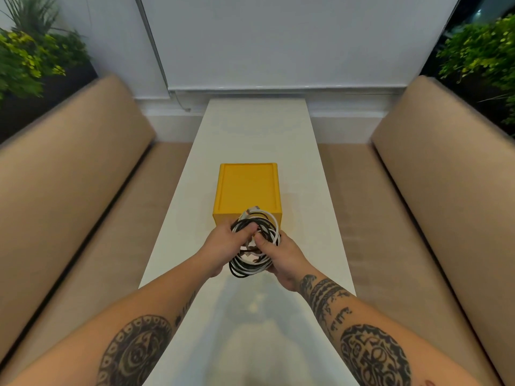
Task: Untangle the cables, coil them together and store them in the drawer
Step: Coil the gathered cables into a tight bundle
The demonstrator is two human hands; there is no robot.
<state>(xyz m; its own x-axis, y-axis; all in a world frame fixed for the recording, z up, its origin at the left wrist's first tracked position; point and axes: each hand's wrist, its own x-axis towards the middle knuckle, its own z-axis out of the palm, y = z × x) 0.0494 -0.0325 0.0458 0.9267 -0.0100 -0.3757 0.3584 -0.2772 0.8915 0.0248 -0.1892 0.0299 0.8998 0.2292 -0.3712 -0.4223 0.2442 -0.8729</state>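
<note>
A bundle of black and white cables (268,227), wound into one round coil, is held above the white table (250,135), just in front of the yellow drawer box (247,188). My left hand (223,243) grips the coil's left side with the thumb over the loops. My right hand (281,257) holds the right and lower part, thumb pressed into the middle. A white connector end sticks out at the coil's top. The drawer front is hidden behind the coil and my hands, so I cannot tell whether it is open.
The long narrow white table runs away from me to a white wall. Tan cushioned benches (69,168) (446,168) flank it on both sides. Green plants (25,59) (482,48) stand behind the bench backs.
</note>
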